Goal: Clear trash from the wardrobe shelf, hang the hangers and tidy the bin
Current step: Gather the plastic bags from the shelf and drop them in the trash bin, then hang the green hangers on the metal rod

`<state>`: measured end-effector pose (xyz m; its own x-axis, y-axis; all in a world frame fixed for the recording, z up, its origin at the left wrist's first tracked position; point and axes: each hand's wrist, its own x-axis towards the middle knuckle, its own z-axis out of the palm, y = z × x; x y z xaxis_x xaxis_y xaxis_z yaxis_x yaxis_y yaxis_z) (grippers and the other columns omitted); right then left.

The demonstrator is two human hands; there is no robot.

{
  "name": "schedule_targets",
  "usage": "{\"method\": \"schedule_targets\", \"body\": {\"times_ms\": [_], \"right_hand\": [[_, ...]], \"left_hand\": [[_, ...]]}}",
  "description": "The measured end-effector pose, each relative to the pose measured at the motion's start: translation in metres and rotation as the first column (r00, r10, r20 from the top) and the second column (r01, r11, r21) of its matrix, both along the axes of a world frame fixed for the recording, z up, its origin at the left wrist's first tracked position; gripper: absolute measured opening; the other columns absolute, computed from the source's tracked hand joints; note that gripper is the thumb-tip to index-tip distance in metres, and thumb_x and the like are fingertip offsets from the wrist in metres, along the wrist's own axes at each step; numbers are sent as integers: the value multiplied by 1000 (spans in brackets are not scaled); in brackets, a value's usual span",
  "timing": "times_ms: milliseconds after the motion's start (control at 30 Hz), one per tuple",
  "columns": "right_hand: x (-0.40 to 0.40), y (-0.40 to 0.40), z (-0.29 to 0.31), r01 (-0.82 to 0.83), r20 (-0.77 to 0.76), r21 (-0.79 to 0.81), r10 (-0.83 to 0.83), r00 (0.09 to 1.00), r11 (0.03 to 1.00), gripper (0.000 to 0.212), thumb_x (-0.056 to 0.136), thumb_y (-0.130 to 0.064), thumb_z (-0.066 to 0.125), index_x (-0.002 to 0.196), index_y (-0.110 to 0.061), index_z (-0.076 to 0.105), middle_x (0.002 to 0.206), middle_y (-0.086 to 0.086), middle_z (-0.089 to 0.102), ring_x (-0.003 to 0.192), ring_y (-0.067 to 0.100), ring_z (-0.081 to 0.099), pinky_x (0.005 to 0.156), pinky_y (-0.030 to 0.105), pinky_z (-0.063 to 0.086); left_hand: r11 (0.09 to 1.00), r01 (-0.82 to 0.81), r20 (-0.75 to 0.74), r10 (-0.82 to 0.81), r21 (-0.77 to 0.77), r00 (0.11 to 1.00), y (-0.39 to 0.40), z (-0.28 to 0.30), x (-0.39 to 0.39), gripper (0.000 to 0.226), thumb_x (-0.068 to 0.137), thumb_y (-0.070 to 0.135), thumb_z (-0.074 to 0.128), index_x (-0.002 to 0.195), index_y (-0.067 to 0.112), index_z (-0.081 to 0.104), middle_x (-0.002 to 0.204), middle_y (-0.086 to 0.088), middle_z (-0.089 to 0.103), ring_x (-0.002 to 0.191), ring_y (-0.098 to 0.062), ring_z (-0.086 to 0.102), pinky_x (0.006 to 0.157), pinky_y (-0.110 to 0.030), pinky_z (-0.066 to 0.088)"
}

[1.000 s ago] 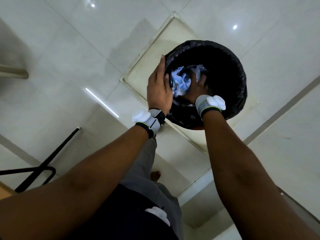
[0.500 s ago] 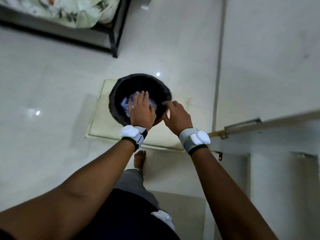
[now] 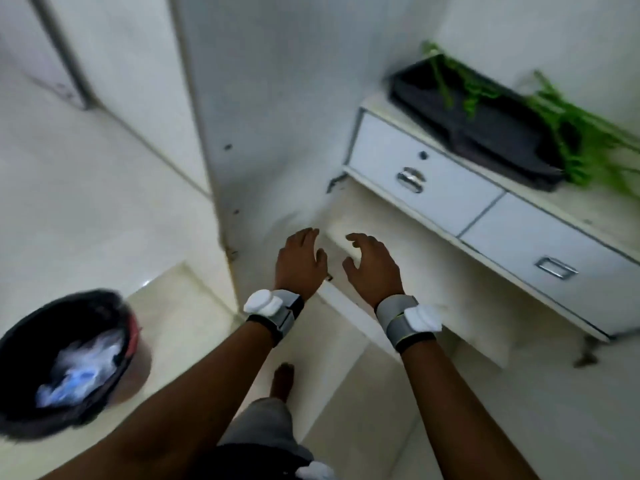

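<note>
Head view: looks down past both forearms into an open white wardrobe, somewhat motion-blurred
Left hand: empty, fingers loosely spread, hovering over the low cream wardrobe shelf
Right hand: empty, fingers curled but apart, just beside the left hand, holding nothing
Bin: round black-lined waste bin stands on the floor to the left, well apart from both hands
Trash: crumpled white and blue wrappers lie inside the bin
Hangers: bright green plastic hangers lie on top of the white two-drawer unit, partly over a flat black tray
Handling, hangers: likely light and stiff but tangle-prone; best taken by the hooks or necks, a few at a time
Handling, bin liner: thin, soft, slippery film; grip at the rim
Writing: none readable; blur hides any print on the wrappers
</note>
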<state>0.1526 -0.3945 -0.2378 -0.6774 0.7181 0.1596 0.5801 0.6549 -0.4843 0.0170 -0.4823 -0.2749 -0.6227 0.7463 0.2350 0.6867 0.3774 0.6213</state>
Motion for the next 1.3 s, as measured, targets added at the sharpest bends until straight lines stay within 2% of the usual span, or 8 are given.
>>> {"method": "schedule_targets", "body": {"times_ms": [433, 633, 800, 933, 1033, 1100, 1200, 1300], "right_hand": [[59, 224, 108, 421, -247, 295, -357, 901, 858, 39, 83, -22, 61, 122, -15, 59, 119, 6, 64, 112, 28, 59, 86, 38, 50], [12, 355, 157, 553, -228, 162, -514, 827, 817, 33, 90, -28, 61, 121, -17, 65, 117, 8, 70, 112, 29, 63, 90, 35, 48], [-37, 431, 150, 516, 156, -138, -496, 854, 846, 61, 92, -56, 56, 124, -3, 62, 128, 23, 63, 119, 37, 60, 95, 39, 47], [-65, 465, 145, 482, -37, -145, -492, 870, 864, 26, 91, -20, 62, 112, -7, 70, 115, 22, 69, 111, 39, 64, 86, 39, 51], [-66, 470, 158, 522, -270, -77, -522, 809, 849, 32, 93, -9, 55, 123, -12, 65, 118, 20, 69, 112, 39, 62, 86, 39, 49], [-59, 472, 170, 524, -343, 12, -489, 802, 852, 41, 90, -5, 55, 128, -17, 62, 119, 15, 68, 113, 36, 61, 85, 39, 49], [-41, 469, 188, 520, -404, 129, -434, 805, 845, 43, 90, -4, 53, 129, -20, 60, 119, 11, 65, 113, 33, 60, 85, 42, 52], [0, 463, 209, 587, -475, 215, -441, 761, 781, 37, 97, -12, 50, 130, -21, 61, 119, 9, 65, 112, 32, 61, 87, 42, 51]], "left_hand": [[874, 333, -171, -289, 353, 942, 314, 120, 37, 48, 85, 25, 50, 131, 12, 56, 135, -6, 57, 124, -28, 52, 100, -41, 47], [883, 278, -223, -205, 377, 953, 435, 165, -21, 44, 79, 26, 48, 117, 11, 64, 120, -10, 63, 111, -33, 56, 96, -40, 46], [977, 172, 43, -179, 124, 983, 489, 189, -54, 43, 91, 25, 52, 127, 2, 51, 126, -22, 59, 118, -42, 54, 97, -45, 45], [972, 207, 211, -181, -110, 961, 523, 193, -73, 39, 87, 36, 58, 109, 5, 62, 118, -24, 64, 112, -44, 60, 91, -44, 50], [971, 235, 554, -218, 41, 803, 538, 193, -77, 24, 70, 33, 62, 80, 12, 58, 90, -17, 73, 77, -33, 71, 70, -42, 60], [957, 192, 743, -289, 217, 604, 540, 203, -67, 7, 91, 14, 55, 86, 16, 51, 79, -12, 68, 63, -23, 65, 59, -29, 52], [902, 116, 806, -423, 415, 414, 542, 225, -53, 14, 98, 10, 51, 111, 12, 48, 84, -5, 65, 72, -17, 65, 66, -29, 51], [862, 67, 770, -482, 503, 418, 558, 245, -26, 14, 94, 15, 58, 107, 13, 53, 87, -5, 62, 77, -18, 64, 67, -32, 54]]}}
